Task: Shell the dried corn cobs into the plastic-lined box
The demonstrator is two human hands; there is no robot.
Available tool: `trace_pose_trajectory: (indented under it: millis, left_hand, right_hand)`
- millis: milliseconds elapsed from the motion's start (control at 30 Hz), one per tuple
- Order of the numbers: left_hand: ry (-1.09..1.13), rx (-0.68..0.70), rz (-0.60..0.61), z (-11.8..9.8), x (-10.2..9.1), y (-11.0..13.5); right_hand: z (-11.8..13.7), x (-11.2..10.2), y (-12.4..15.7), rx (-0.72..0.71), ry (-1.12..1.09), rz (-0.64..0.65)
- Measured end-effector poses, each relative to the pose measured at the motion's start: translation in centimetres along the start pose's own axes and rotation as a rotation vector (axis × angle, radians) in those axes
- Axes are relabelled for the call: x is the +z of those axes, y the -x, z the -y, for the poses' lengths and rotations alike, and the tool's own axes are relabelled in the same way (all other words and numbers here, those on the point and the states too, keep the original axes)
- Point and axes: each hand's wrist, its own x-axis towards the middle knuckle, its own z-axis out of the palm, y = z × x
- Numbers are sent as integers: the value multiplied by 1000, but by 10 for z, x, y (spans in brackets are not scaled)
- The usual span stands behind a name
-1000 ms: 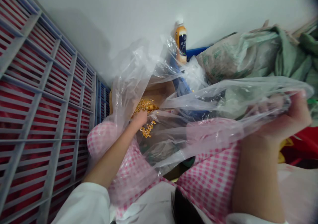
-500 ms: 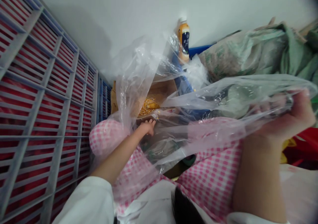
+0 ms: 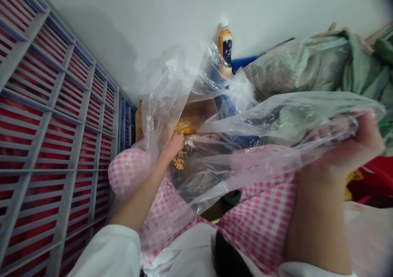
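My left hand (image 3: 175, 144) is at the front edge of a cardboard box (image 3: 199, 109), its fingers curled around corn kernels and partly hidden. A loose cluster of corn kernels (image 3: 179, 161) shows just below the hand, over the opening of a clear plastic bag (image 3: 264, 125). Behind the hand, more kernels lie in the box beside a corn cob (image 3: 188, 132). At the right, my right hand (image 3: 362, 139) grips the bag's edge and holds it stretched out; some of its fingers show through the film.
Plastic crates (image 3: 58, 125) stacked along the left show red behind their slats. A bottle with an orange-and-navy label (image 3: 226, 51) stands by the wall. Bulky woven sacks (image 3: 301, 68) lie at the back right. Pink checked cloth (image 3: 260, 223) covers my legs beneath the bag.
My left hand has moved up and slightly left to the kernels in the box, its fingers now curled. Kernels now show below it. My right hand still holds the bag.
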Motion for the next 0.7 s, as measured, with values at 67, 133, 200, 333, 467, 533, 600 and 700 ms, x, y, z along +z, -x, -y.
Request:
trace_pose_trajectory:
  millis: [67, 133, 200, 333, 467, 533, 600, 700]
  left_hand:
    - [-10, -117, -189, 8, -14, 0]
    - [1, -127, -245, 7, -15, 3]
    - [21, -25, -96, -2, -4, 7]
    - [-18, -7, 193, -27, 34, 8]
    - [-132, -20, 422, -34, 60, -1]
    - [-140, 10, 454, -33, 66, -3]
    - [-133, 44, 469, -33, 70, -2]
    - [-114, 97, 468, -33, 67, 2]
  right_hand:
    - [-1, -2, -2, -3, -11, -11]
    - [-1, -4, -4, 6, -19, 0]
    - [-2, -5, -5, 19, -26, 30]
    - [-3, -5, -3, 0, -25, 78]
    - [-3, -4, -1, 22, 15, 63]
    - [-2, -3, -1, 33, 8, 45]
    - [-2, -3, -1, 34, 0, 43]
    - [-3, -3, -2, 30, 0, 68]
